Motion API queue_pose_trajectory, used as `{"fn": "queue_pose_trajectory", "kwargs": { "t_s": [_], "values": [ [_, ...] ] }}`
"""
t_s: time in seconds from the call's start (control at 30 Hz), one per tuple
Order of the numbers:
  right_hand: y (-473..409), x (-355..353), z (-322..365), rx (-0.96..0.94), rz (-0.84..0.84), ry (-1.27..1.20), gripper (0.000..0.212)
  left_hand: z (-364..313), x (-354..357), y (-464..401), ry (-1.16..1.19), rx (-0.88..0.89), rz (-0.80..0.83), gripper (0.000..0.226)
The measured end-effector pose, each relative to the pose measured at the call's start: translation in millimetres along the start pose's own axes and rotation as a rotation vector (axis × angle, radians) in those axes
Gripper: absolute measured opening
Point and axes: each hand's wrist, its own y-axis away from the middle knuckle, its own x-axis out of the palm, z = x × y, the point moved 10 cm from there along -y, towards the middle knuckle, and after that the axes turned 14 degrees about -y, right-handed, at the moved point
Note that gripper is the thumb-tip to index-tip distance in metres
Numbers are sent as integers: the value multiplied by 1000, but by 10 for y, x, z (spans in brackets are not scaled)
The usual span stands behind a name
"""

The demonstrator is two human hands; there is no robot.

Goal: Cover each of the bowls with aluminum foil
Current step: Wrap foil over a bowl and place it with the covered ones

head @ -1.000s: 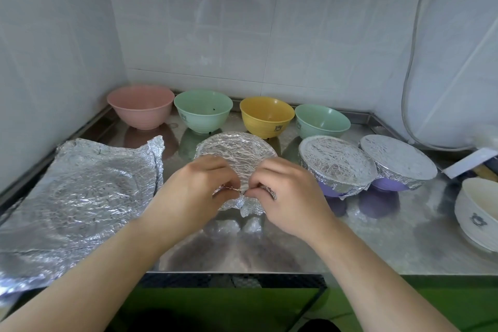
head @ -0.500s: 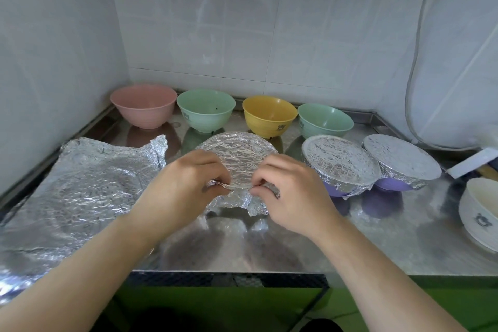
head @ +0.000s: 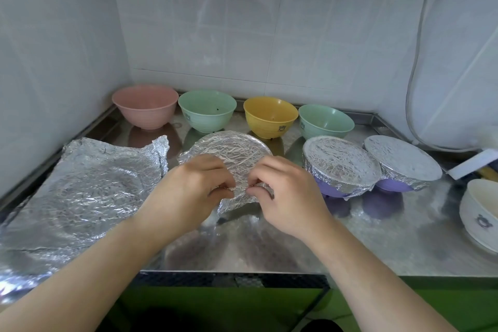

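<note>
A bowl wrapped in crinkled foil stands at the middle of the steel counter. My left hand and my right hand both pinch the foil's near edge against its rim, fingertips almost meeting. Two purple bowls with foil tops stand to the right, one close by and one farther right. Along the back wall stand uncovered bowls: pink, green, yellow and a second green. A loose foil sheet lies flat at the left.
A white bowl sits at the counter's right edge, partly cut off. A white cable hangs down the right wall. Tiled walls close in the back and left. The counter's front edge runs just below my wrists.
My hands have shifted slightly along the foil's near edge, still pinching it against the bowl. The foil skirt below my fingers looks more tucked in.
</note>
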Motion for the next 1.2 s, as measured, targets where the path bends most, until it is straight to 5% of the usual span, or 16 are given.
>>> {"fn": "queue_pose_trajectory", "kwargs": {
  "t_s": [0.2,0.57,0.83,1.03,1.2],
  "values": [
    [258,-53,-166,202,-108,-51,27,30,19,12,5,-24,34,24],
    [455,437,-120,530,-198,-151,9,-123,148,-45,28,-54,33,21],
    [607,725,-288,854,-163,-729,28,-51,128,-66,119,-137,35,24],
    [667,-26,-625,805,-414,-374,29,27,58,-34,237,-212,75,25],
    [553,67,-703,774,-214,-417,36,133,15,-12,226,-234,137,31]
  ]
}}
